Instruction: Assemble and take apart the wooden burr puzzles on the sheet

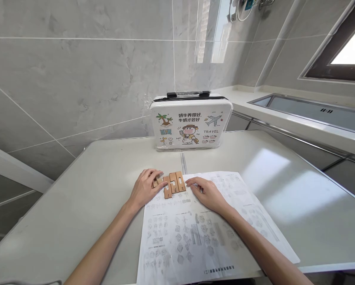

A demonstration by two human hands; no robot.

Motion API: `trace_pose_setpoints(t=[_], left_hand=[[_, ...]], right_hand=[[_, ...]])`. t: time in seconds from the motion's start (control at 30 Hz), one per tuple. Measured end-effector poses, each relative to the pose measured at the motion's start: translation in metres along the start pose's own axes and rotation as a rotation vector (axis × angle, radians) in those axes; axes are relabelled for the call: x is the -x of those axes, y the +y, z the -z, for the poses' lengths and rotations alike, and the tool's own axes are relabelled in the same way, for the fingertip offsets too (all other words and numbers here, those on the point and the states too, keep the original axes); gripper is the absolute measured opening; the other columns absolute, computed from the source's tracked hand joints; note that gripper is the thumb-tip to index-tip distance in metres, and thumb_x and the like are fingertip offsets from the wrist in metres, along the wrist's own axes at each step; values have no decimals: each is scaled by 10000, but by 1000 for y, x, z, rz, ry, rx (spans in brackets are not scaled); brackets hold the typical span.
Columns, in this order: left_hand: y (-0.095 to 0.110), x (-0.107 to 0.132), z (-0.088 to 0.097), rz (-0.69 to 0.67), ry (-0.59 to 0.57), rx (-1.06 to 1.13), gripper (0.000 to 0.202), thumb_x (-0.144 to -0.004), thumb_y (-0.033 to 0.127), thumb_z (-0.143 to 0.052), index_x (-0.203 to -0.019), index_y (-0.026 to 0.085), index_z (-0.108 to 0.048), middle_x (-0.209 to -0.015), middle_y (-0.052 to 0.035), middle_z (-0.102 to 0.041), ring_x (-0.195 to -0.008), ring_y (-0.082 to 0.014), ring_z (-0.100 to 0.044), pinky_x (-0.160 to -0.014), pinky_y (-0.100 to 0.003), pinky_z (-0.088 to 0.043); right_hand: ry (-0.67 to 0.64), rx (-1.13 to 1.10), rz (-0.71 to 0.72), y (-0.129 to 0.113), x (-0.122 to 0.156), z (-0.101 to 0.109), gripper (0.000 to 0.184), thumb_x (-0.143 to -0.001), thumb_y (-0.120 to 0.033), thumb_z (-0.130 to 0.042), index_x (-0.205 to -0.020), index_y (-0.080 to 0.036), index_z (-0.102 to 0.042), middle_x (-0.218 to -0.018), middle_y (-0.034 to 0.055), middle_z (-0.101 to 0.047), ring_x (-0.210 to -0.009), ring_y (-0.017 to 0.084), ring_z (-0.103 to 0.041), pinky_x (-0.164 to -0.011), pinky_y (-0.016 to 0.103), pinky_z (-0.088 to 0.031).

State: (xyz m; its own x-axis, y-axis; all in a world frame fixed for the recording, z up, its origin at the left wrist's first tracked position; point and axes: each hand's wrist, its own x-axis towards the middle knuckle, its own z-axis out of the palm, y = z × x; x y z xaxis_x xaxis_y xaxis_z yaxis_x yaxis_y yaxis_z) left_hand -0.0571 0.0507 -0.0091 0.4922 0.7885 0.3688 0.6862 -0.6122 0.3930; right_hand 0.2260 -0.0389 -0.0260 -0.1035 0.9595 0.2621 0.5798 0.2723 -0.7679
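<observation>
Three flat wooden puzzle pieces lie side by side at the top edge of a printed sheet: one marked 1 (167,192), one marked 3 (173,183) and one marked 2 (181,182). The piece marked 1 sits slightly lower than the others. My left hand (144,188) curls around more wooden pieces (156,182), partly hidden under its fingers, with the thumb against the piece marked 1. My right hand (207,192) rests on the printed sheet (195,253), fingers loosely bent and apart, fingertips just right of the piece marked 2. Nothing shows in it.
A white plastic-wrapped case (192,126) with cartoon prints and a black handle stands at the table's back, against the grey tiled wall. On the right is a counter with a sink (314,111). A seam runs across the pale table (112,221) behind the pieces.
</observation>
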Motion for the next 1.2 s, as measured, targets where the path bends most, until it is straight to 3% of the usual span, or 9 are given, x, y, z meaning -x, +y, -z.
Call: trace_pose_setpoints(t=[0.27,0.63,1.2], left_hand=[[1,-1,1,62,39,-31,485,-947,632,-640,-1259,261,-664,-1207,-78,-712,-1118,-287,-642,-962,-431,-534],[3,1,2,31,84,-78,500,-939,613,-665,-1298,265,-642,-1244,-77,-710,-1105,-280,-662,-942,-421,-554],[4,-1,1,16,55,-108,528,-947,609,-648,-1338,257,-618,-1246,-92,-715,-1131,-301,-657,-982,-465,-541]], right_hand=[[-15,-9,-24,-1,1,1,235,-989,-273,-496,-1029,-280,-728,-1225,12,-760,-648,148,-580,-683,332,-498],[-16,-22,-17,1,0,0,252,-987,-282,-491,-1040,-272,-737,-1231,35,-756,-641,154,-573,-677,344,-497],[-25,-15,-17,1,0,1,242,-989,-270,-495,-1040,-282,-731,-1232,19,-758,-631,148,-556,-678,336,-485]])
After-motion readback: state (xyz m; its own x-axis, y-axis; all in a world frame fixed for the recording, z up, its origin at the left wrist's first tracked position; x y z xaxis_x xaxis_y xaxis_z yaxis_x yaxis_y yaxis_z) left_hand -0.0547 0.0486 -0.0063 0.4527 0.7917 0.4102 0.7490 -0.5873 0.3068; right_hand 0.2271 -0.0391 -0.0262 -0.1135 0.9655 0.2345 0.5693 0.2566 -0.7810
